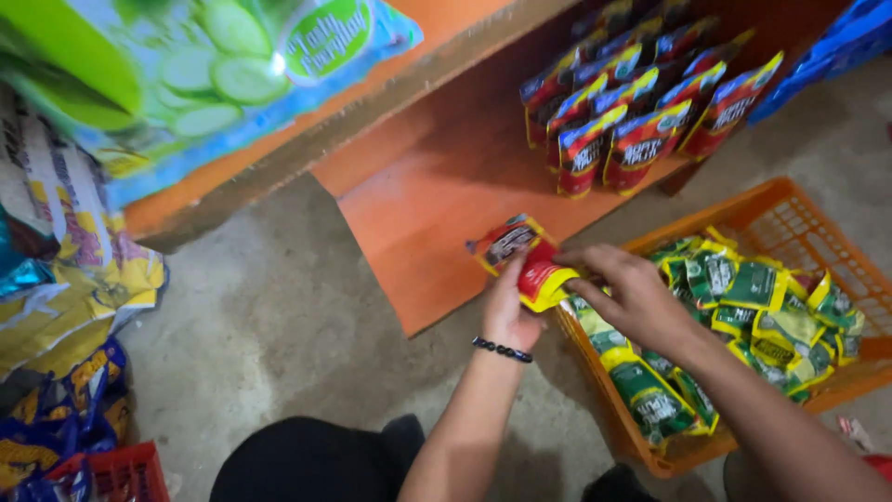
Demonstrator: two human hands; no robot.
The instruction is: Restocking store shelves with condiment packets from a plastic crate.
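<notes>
My left hand [508,311] and my right hand [632,293] together hold a red and yellow pouch [522,258] above the front edge of the low orange shelf [418,214]. The left hand grips it from below; a dark bead bracelet circles that wrist. The right hand pinches its yellow lower corner. Just right of my hands stands an orange plastic crate [790,218] filled with several green and yellow pouches [762,307]. Several red pouches [641,112] stand upright in rows at the back right of the shelf.
Large green and yellow bags [186,74] lie on the shelf above at left. Blue packets in a red crate [121,469] sit at bottom left. A blue crate [836,46] is at top right. The floor is grey concrete [279,316]. My dark-clothed knee [316,460] is below.
</notes>
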